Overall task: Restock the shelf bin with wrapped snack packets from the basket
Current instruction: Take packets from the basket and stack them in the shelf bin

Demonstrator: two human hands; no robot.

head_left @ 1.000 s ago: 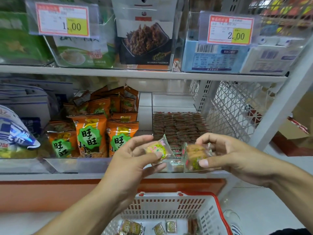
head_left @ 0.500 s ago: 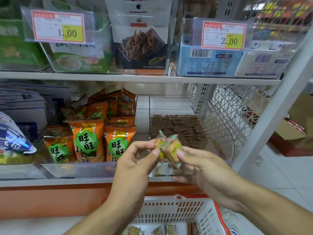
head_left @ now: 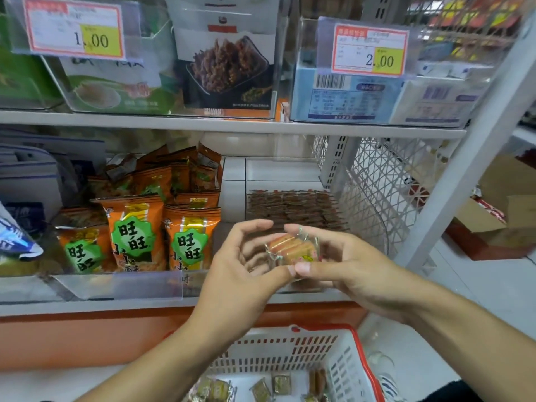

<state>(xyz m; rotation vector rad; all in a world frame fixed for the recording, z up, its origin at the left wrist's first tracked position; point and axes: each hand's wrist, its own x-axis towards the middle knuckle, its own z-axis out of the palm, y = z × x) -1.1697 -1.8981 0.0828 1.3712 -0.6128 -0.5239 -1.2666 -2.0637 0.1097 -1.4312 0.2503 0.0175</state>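
Stacked wrapped snack packets (head_left: 293, 250), orange biscuits in clear film, are held between both hands in front of the clear shelf bin (head_left: 374, 227). My right hand (head_left: 348, 265) pinches them with thumb below and fingers above. My left hand (head_left: 243, 265) cups them from the left, thumb touching the near edge. Rows of brown packets (head_left: 293, 207) lie in the bin behind. Below, the white basket with a red rim (head_left: 290, 349) holds several more wrapped packets (head_left: 261, 387).
Orange and green snack bags (head_left: 136, 236) fill the bin to the left. The upper shelf (head_left: 232, 123) carries boxes and price tags. A white lattice panel (head_left: 377, 181) and a slanted shelf post (head_left: 464, 158) stand at the right.
The two packets, held apart one second ago, have come together into one stack between both hands. The stack now lies flatter, and the view has dropped closer to the shelf.
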